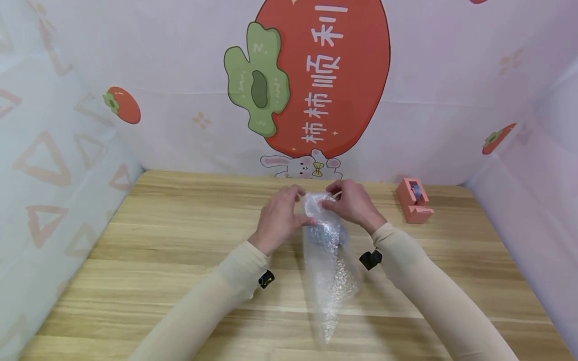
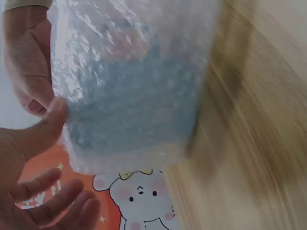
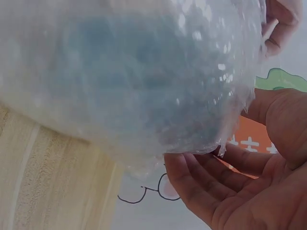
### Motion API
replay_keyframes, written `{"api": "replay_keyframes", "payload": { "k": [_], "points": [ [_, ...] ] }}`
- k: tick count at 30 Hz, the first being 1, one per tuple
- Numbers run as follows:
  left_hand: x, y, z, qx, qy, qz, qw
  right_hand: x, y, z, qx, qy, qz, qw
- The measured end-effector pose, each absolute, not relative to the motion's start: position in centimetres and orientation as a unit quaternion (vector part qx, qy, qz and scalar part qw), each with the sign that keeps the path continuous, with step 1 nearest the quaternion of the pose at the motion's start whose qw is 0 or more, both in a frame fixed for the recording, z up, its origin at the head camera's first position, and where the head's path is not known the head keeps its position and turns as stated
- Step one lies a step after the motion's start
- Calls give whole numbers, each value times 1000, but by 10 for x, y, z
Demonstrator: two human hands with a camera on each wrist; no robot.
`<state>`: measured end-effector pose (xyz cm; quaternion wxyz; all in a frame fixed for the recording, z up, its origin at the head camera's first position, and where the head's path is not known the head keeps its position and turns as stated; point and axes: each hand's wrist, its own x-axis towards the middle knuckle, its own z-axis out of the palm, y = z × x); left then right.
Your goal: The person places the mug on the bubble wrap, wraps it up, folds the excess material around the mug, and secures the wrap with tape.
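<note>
A bluish object (image 2: 134, 103) of unclear kind shows blurred through clear bubble wrap (image 1: 327, 281), which hangs in a long tapering tail toward the near side in the head view. My left hand (image 1: 280, 215) is at the left of the wrapped upper end. Its thumb touches the bubble wrap, while the other fingers stand apart from it, relaxed, in the left wrist view. On the other side my right hand (image 1: 354, 203) pinches the edge of the wrap between thumb and fingers, as the right wrist view shows.
A pink tape dispenser (image 1: 414, 200) with a roll of tape stands at the back right of the wooden table (image 1: 180, 240). Behind the table hangs a white cloth backdrop (image 1: 180, 130) printed with persimmons and a rabbit. Similar cloth covers both sides.
</note>
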<state>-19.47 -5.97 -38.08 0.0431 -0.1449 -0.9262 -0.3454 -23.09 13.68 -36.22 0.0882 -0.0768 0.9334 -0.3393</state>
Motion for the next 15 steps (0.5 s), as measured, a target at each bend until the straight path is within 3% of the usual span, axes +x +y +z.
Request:
{"api": "replay_keyframes", "payload": {
  "k": [8,15],
  "points": [
    [-198,-63,-389,-219,-926,-296,84,-228,141,-367,-81,923,-368,84],
    [-200,-64,-387,-244,-931,-266,58,-224,141,-372,-88,922,-370,76]
  ]
}}
